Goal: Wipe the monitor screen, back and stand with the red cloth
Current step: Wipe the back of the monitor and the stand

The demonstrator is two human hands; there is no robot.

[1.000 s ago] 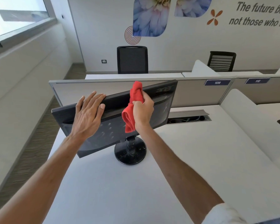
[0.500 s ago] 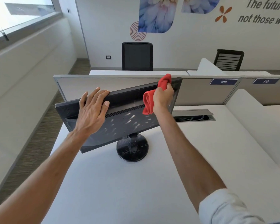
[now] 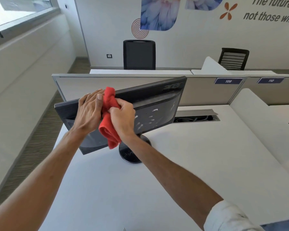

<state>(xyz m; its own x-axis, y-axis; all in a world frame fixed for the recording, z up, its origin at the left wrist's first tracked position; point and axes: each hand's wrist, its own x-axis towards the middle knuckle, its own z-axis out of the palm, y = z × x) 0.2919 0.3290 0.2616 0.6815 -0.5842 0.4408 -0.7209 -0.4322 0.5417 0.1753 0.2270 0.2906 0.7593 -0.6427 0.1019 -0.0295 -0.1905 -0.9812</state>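
A black monitor (image 3: pixel 157 105) stands on the white desk with its back towards me, tilted, on a round black stand (image 3: pixel 132 155). White smudges mark the back's right half. My left hand (image 3: pixel 88 112) lies flat over the monitor's top edge at the left, fingers straight. My right hand (image 3: pixel 123 120) grips the bunched red cloth (image 3: pixel 108 129) and presses it against the back, right beside my left hand. The screen side is hidden.
The white desk (image 3: pixel 173 172) stretches in front and to the right. A grey partition (image 3: pixel 107 84) runs behind the monitor, with an open cable slot (image 3: pixel 195 117) at its foot. Two black chairs (image 3: pixel 139 55) stand beyond. Floor drops off at the left.
My right hand has swept the red cloth leftwards along the monitor's back, from the upper right corner to beside my left hand. My left hand has stayed on the top edge.
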